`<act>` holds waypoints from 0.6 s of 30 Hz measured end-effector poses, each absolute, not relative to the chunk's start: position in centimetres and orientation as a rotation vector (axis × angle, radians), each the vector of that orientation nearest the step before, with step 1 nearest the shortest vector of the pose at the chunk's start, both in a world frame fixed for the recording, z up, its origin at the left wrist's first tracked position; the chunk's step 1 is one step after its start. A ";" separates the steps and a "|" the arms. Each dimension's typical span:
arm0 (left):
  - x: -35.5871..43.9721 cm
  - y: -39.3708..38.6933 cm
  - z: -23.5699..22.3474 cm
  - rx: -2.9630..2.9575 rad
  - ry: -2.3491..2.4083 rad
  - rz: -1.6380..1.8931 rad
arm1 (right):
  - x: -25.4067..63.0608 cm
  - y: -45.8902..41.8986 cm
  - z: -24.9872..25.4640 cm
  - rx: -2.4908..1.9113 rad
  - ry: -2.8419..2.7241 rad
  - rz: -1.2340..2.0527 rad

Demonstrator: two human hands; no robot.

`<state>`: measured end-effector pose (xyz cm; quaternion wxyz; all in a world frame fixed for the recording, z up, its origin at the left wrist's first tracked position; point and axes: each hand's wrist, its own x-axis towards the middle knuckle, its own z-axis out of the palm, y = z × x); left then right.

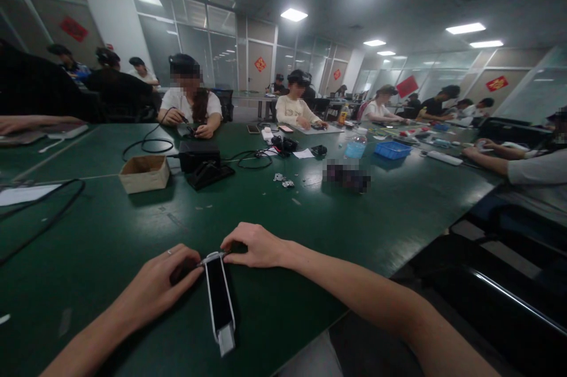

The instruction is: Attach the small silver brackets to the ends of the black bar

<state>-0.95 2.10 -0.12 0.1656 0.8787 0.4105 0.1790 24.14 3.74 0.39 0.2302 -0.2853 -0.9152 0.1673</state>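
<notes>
A long strip (219,294), blk w/ white edges, is laid on the green table (310,229), its far end held btwn two hands. A white tab (226,340) is seen at its near end. By the L hand (162,279), w/ a ring (170,252) on one finger, the L side of the strip's far end is pinched btwn thumb & finger. By the R hand (257,247), the R side of that same end is pinched the same way; the sm parts there are too tiny to make out. Beyond the strip & to its L, a brown box (146,181) & a blk device (199,158) are set down, w/ a blk cable (160,139) looped farther off. Beyond the strip & to its R, some sm shiny bits (283,181) are scattered. Farther to the strip's R, a blue basket (392,154) & a see-thru bottle (355,146) are placed. Well past the strip, a white top (190,102) is worn by one seated person, & a cream top (295,111) by another
</notes>
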 end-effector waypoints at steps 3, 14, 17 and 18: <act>-0.9 2.0 -0.1 2.505 1.160 0.504 | 24.1 3.6 0.6 -0.792 -2.530 0.433; -0.9 2.0 -0.4 2.482 1.161 0.526 | 24.1 3.7 0.4 -0.829 -2.553 0.398; -1.0 2.2 -0.4 2.481 1.150 0.500 | 24.1 3.8 0.3 -0.798 -2.553 0.381; -0.9 2.2 -0.3 2.481 1.150 0.497 | 24.1 3.8 0.3 -0.798 -2.551 0.380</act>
